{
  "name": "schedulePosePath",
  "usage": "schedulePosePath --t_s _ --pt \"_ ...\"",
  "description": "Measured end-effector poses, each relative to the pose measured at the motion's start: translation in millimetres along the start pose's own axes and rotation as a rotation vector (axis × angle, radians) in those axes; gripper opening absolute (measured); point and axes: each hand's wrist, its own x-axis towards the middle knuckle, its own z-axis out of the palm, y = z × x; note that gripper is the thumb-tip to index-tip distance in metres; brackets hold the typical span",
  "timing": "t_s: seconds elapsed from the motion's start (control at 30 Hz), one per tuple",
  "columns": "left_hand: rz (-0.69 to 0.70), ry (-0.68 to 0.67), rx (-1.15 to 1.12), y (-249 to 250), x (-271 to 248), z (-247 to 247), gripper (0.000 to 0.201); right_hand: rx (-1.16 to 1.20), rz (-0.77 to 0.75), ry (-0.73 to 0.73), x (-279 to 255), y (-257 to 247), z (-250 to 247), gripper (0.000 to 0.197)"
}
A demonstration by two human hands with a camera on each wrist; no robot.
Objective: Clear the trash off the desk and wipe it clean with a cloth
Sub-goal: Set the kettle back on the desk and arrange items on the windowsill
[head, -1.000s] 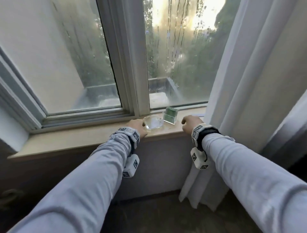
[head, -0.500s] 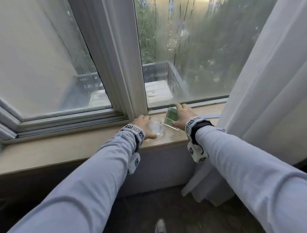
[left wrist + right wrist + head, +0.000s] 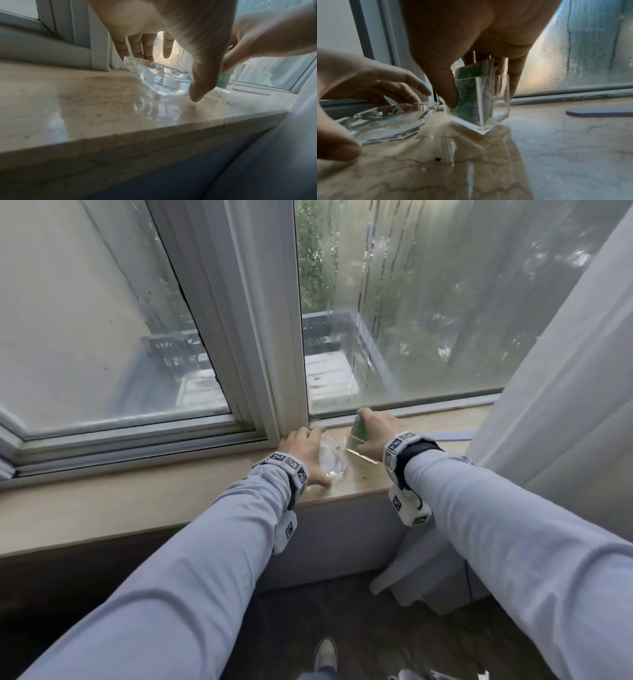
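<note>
A fogged window with a pale frame rises behind a beige marble sill, and a white curtain hangs over the sill's right end. Both of the person's arms, in light grey sleeves, reach to the sill beside the frame's upright post. The left hand arches over a clear cut-glass ashtray; in the left wrist view its fingers touch the ashtray's far rim and the thumb curls down its near side, so the hand grips it, with the far rim tilted up off the marble. Just to the right, the right hand comes down on a small clear acrylic holder stuffed with green-printed packets; the thumb presses one face and the fingers wrap behind the opposite one, pinching the holder, which stands tilted on its near bottom edge. Ashtray and holder sit close, midway across the sill's depth. A flat blue-grey nail file lies farther right near the back edge.
</note>
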Motion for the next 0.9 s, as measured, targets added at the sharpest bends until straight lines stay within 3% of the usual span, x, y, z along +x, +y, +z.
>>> schedulePosePath --t_s 0.23,0.5,0.63,0.73,0.9 --pt "-0.068 0.053 -0.005 -1.6 -42.3 -22.4 0.114 -0.015 -0.075 0.018 -37.3 -7.0 -21.1 0.024" --pt "-0.35 0.19 -0.044 -26.3 -166.1 -36.1 0.113 -0.01 -0.333 -0.021 -95.3 -75.8 -14.9 0.027" --pt "-0.545 0.239 -0.057 -44.0 -266.4 -21.9 0.106 -0.009 -0.499 -0.084 -144.4 -133.8 12.7 0.039" --pt "-0.72 0.231 -0.083 -60.9 -354.5 -4.7 0.107 -0.016 -0.639 -0.161 -187.5 -187.8 46.3 0.031" --pt "-1.039 0.239 -0.127 -96.0 -511.5 22.9 0.107 -0.105 -0.884 -0.286 -279.4 -292.1 92.6 0.047"
